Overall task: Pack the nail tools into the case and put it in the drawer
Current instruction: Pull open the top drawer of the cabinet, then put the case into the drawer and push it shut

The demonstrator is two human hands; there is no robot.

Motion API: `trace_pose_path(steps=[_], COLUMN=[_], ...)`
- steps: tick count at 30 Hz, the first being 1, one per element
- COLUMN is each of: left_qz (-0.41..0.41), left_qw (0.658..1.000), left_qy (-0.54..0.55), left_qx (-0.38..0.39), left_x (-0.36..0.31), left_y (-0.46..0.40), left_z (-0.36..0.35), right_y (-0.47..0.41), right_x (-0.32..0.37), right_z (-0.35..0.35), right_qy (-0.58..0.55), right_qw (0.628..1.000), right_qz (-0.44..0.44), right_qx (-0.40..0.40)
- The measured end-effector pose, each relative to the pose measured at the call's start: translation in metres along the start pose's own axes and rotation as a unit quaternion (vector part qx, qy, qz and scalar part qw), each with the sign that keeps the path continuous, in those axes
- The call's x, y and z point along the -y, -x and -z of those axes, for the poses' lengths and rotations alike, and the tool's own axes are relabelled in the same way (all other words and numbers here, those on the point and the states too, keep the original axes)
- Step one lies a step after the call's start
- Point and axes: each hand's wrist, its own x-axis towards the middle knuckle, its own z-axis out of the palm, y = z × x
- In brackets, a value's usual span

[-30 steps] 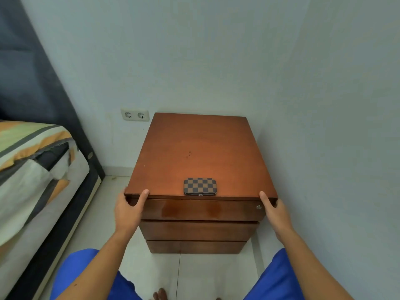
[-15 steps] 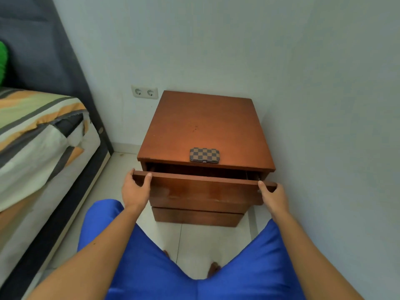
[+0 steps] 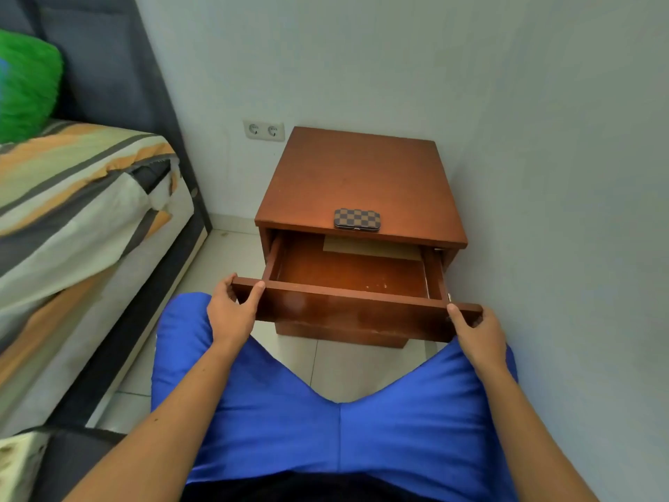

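While both hands, left point(image 3: 231, 313) and right point(image 3: 478, 329), clamp the open drawer point(image 3: 353, 309) front, the case point(image 3: 357, 219) sits at the table point(image 3: 358, 175) near edge; jolting may drop it.

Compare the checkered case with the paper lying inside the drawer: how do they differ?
The checkered case rests on the nightstand top; the paper lies inside the open drawer. The case is thick and patterned brown; the paper is flat, plain tan. The case shows fully; the paper is partly hidden under the top. Both are untouched.
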Motion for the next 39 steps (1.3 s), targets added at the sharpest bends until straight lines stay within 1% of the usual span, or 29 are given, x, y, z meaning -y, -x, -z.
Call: trace_pose_path(steps=[5, 17, 20, 24, 28, 31, 33, 36, 39], left_qz=[-0.006, 0.007, -0.028, -0.110, -0.184, -0.233, -0.246, -0.245, -0.263], left_qw=[1.000, 1.000, 0.999, 0.990, 0.970, 0.947, 0.933, 0.913, 0.876], left_qy=[-0.008, -0.019, -0.039, -0.088, -0.137, -0.184, -0.215, -0.265, -0.339], left_qx=[0.013, 0.003, 0.005, 0.019, 0.079, 0.120, 0.150, 0.192, 0.222], left_x=[0.006, 0.001, -0.009, -0.042, -0.080, -0.102, -0.111, -0.118, -0.120], left_y=[0.005, 0.000, -0.014, -0.051, -0.079, -0.101, -0.117, -0.141, -0.165], left_z=[0.007, 0.005, 0.001, -0.015, -0.047, -0.080, -0.101, -0.128, -0.150], right_y=[0.009, 0.011, 0.002, -0.018, -0.041, -0.062, -0.076, -0.096, -0.116], right_x=[0.003, 0.001, 0.010, 0.045, 0.092, 0.125, 0.146, 0.171, 0.187], right_z=[0.002, 0.005, 0.011, 0.008, -0.018, -0.043, -0.059, -0.082, -0.102], right_qy=[0.002, 0.023, 0.053, 0.079, 0.101, 0.113, 0.121, 0.151, 0.210], right_qw=[1.000, 1.000, 0.998, 0.994, 0.978, 0.964, 0.952, 0.931, 0.904], right_qz=[-0.003, -0.008, 0.006, 0.073, 0.172, 0.229, 0.263, 0.298, 0.298], right_qx=[0.002, 0.009, 0.014, 0.030, 0.060, 0.078, 0.095, 0.149, 0.224])
